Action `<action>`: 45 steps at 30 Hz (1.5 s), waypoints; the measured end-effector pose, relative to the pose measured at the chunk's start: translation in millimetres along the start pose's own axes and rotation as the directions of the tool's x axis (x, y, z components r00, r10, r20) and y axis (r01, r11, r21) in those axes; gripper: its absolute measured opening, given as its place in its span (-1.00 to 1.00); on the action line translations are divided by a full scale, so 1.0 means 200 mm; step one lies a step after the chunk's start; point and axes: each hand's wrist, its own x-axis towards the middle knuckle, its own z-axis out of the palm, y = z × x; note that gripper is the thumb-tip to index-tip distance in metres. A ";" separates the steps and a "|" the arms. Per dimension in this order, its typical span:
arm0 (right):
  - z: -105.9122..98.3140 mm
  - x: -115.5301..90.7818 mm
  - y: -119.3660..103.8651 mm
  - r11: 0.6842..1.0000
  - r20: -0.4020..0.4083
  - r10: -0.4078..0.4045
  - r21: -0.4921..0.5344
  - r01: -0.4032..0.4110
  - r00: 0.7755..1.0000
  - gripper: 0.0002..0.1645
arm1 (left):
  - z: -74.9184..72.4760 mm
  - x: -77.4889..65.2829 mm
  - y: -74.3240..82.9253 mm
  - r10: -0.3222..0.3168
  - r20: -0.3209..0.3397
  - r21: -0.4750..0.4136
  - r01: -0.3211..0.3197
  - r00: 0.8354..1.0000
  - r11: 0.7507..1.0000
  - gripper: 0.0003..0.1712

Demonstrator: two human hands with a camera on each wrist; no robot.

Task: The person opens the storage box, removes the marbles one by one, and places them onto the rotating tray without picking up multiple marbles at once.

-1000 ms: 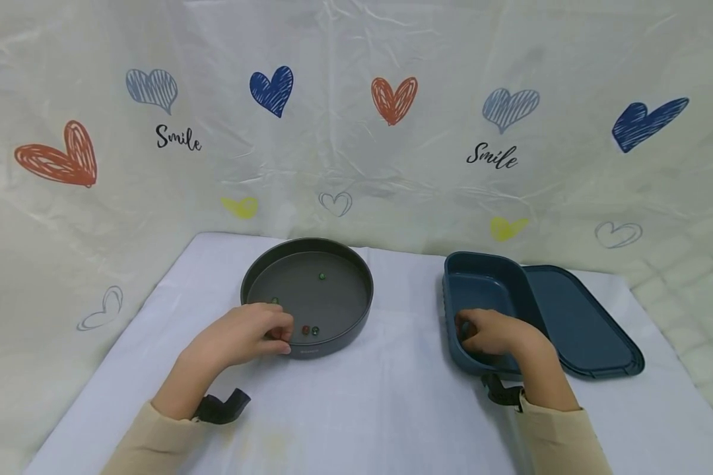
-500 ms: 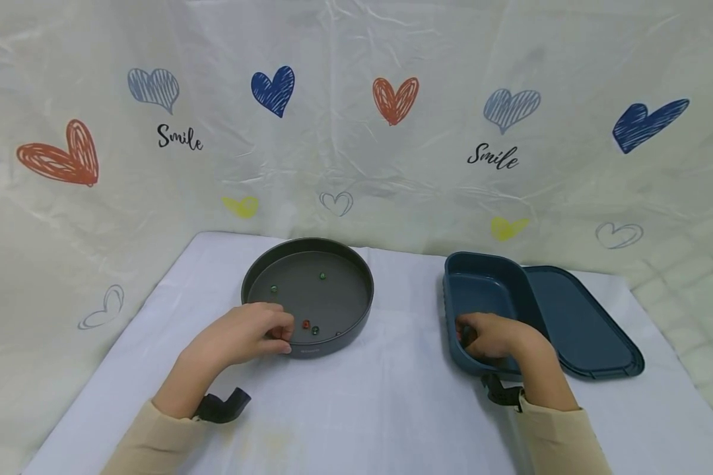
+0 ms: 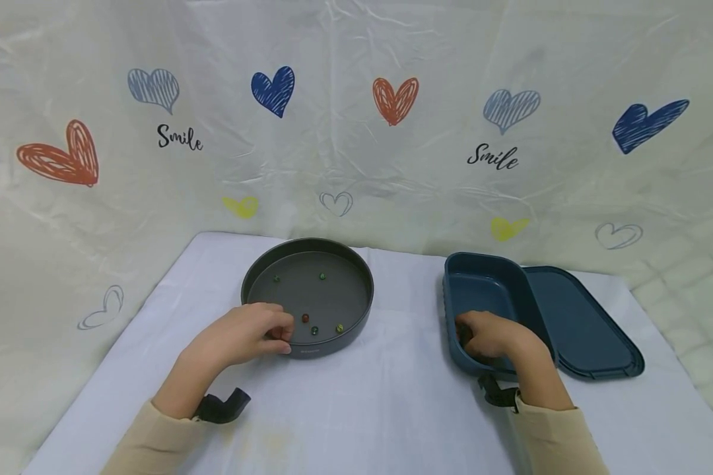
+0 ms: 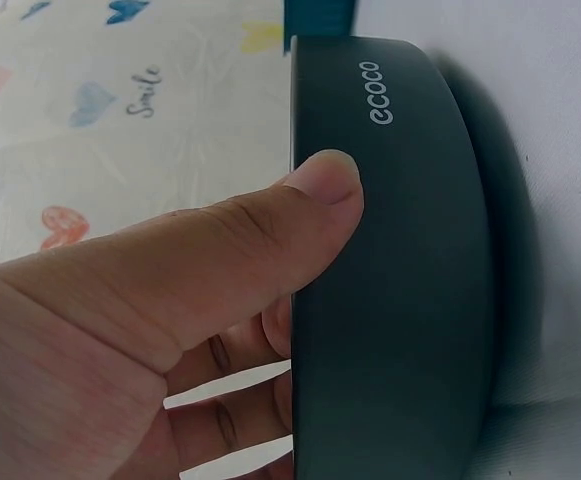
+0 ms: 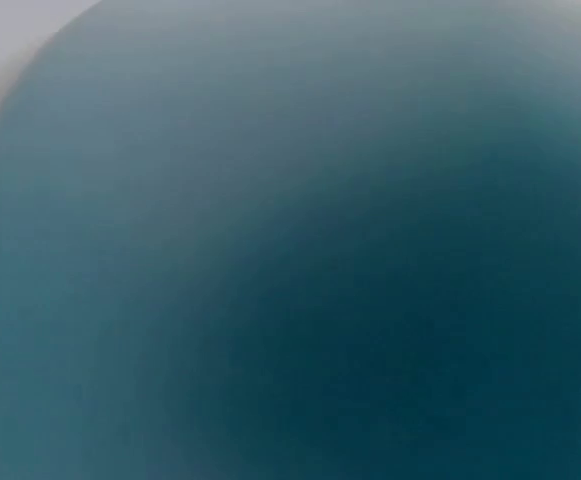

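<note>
In the head view my left hand (image 3: 252, 335) grips the near-left rim of a round dark grey pan (image 3: 309, 351). The left wrist view shows the thumb (image 4: 320, 190) pressed on the pan's outer wall, fingers behind the rim. Several small marbles lie in the pan, including a reddish marble (image 3: 305, 318), a yellowish marble (image 3: 340, 328) and a green marble (image 3: 323, 276). My right hand (image 3: 492, 335) reaches down into a deep blue box (image 3: 481, 274), fingers bent near its left wall. Whatever lies under those fingertips is hidden; the right wrist view shows only blurred blue.
A flat blue lid (image 3: 588, 323) lies right of the box, against its side. White cloth (image 3: 386, 409) covers the table, and a sheet printed with hearts (image 3: 356, 158) hangs behind it.
Marbles have rolled about in the pan; the yellowish one has come into view at the front right. The left hand stays put, while the right hand shifts only slightly inside the box.
</note>
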 end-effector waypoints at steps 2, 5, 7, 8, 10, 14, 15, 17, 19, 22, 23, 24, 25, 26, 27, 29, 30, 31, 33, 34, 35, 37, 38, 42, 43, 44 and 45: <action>0.00 0.00 0.00 1.000 -0.013 -0.011 -0.003 0.011 1.000 -0.79 | 0.00 0.00 0.00 0.000 0.002 0.003 0.000 1.000 1.000 -0.67; 0.01 0.00 0.00 1.000 -0.024 -0.022 -0.009 0.022 0.999 -0.81 | 0.00 0.00 0.00 -0.001 0.005 0.006 0.001 1.000 1.000 -0.67; 0.00 0.00 -0.01 1.000 -0.024 -0.027 -0.016 0.026 0.999 -0.83 | 0.01 0.00 0.00 -0.002 0.007 0.007 0.002 1.000 1.000 -0.67; 0.00 0.00 -0.01 1.000 -0.023 -0.025 -0.020 0.025 0.999 -0.84 | 0.01 0.00 0.00 -0.003 0.008 0.006 0.003 1.000 1.000 -0.67; 0.00 0.00 -0.01 0.999 -0.024 -0.029 -0.030 0.029 0.999 -0.84 | 0.01 0.00 0.00 -0.003 0.008 0.008 0.003 1.000 1.000 -0.67; -0.01 0.00 0.00 0.999 -0.023 -0.038 -0.040 0.037 0.999 -0.82 | 0.01 0.00 0.00 0.001 0.003 0.010 -0.001 1.000 1.000 -0.68; -0.01 0.00 0.00 0.998 -0.026 -0.043 -0.043 0.042 0.999 -0.80 | 0.01 0.00 0.00 0.002 0.003 0.011 -0.002 1.000 1.000 -0.68; -0.01 0.00 0.00 0.997 -0.033 -0.056 -0.047 0.055 0.998 -0.82 | 0.01 0.00 0.00 0.004 0.001 0.010 -0.004 1.000 1.000 -0.68; -0.01 0.00 0.01 0.997 -0.051 -0.064 -0.053 0.061 0.997 -0.85 | 0.01 0.00 0.00 0.005 0.001 0.008 -0.005 1.000 1.000 -0.69; -0.02 0.00 0.02 0.995 -0.093 -0.082 -0.064 0.077 0.992 -0.89 | 0.01 0.00 -0.01 0.006 0.001 0.004 -0.006 1.000 1.000 -0.69; -0.02 0.00 0.02 0.995 -0.111 -0.087 -0.066 0.080 0.990 -0.90 | 0.01 0.00 -0.01 0.006 0.001 0.005 -0.006 1.000 1.000 -0.69; -0.03 0.00 0.03 0.994 -0.133 -0.093 -0.070 0.084 0.987 -0.92 | 0.01 0.00 -0.01 0.006 0.000 0.006 -0.006 1.000 1.000 -0.69; -0.03 0.00 0.03 0.993 -0.155 -0.103 -0.076 0.092 0.983 -0.93 | 0.01 0.00 -0.01 0.006 -0.001 0.008 -0.006 1.000 1.000 -0.69; -0.04 0.00 0.03 0.992 -0.179 -0.111 -0.081 0.098 0.978 -0.93 | 0.01 0.01 -0.01 0.007 -0.001 0.010 -0.007 1.000 1.000 -0.69; -0.04 0.00 0.03 0.991 -0.204 -0.117 -0.091 0.101 0.972 -0.94 | 0.01 0.01 -0.01 0.007 -0.002 0.012 -0.007 1.000 1.000 -0.69; -0.05 0.00 0.04 0.990 -0.257 -0.122 -0.104 0.098 0.959 -0.94 | 0.01 0.01 -0.01 0.009 -0.002 0.016 -0.009 1.000 1.000 -0.69; -0.05 -0.01 0.04 0.989 -0.281 -0.122 -0.112 0.093 0.952 -0.94 | 0.01 0.01 -0.01 0.010 -0.002 0.017 -0.010 1.000 1.000 -0.69; -0.06 -0.01 0.04 0.989 -0.302 -0.120 -0.116 0.088 0.946 -0.92 | 0.01 0.01 -0.02 0.010 -0.001 0.018 -0.010 1.000 1.000 -0.69; -0.06 0.00 0.04 0.990 -0.338 -0.115 -0.120 0.079 0.934 -0.90 | 0.01 0.01 -0.02 0.010 -0.001 0.018 -0.010 1.000 1.000 -0.68; -0.07 0.00 0.04 0.990 -0.352 -0.114 -0.114 0.078 0.929 -0.88 | 0.01 0.01 -0.02 0.011 -0.001 0.017 -0.011 1.000 1.000 -0.68; -0.07 0.00 0.04 0.991 -0.362 -0.112 -0.107 0.079 0.925 -0.87 | 0.01 0.01 -0.02 0.011 -0.002 0.016 -0.011 1.000 1.000 -0.68; -0.07 0.00 0.04 0.992 -0.380 -0.113 -0.091 0.084 0.918 -0.85 | 0.01 0.01 -0.02 0.013 -0.005 0.015 -0.013 1.000 1.000 -0.68; -0.07 0.00 0.04 0.993 -0.392 -0.112 -0.082 0.087 0.913 -0.85 | 0.01 0.01 -0.02 0.013 -0.005 0.014 -0.013 1.000 1.000 -0.68; -0.07 0.00 0.03 0.995 -0.448 -0.100 -0.020 0.101 0.888 -0.77 | 0.00 0.01 -0.01 0.014 -0.008 0.016 -0.014 1.000 1.000 -0.69; -0.07 0.00 0.03 0.994 -0.468 -0.096 -0.002 0.107 0.879 -0.72 | 0.00 0.01 -0.01 0.013 -0.008 0.016 -0.013 1.000 1.000 -0.69; -0.07 0.00 0.02 0.993 -0.486 -0.091 0.019 0.114 0.869 -0.68 | 0.00 0.01 -0.01 0.013 -0.007 0.018 -0.013 1.000 1.000 -0.69; -0.07 0.00 0.02 0.991 -0.503 -0.086 0.042 0.124 0.860 -0.63 | 0.00 0.01 -0.01 0.012 -0.007 0.019 -0.012 1.000 1.000 -0.69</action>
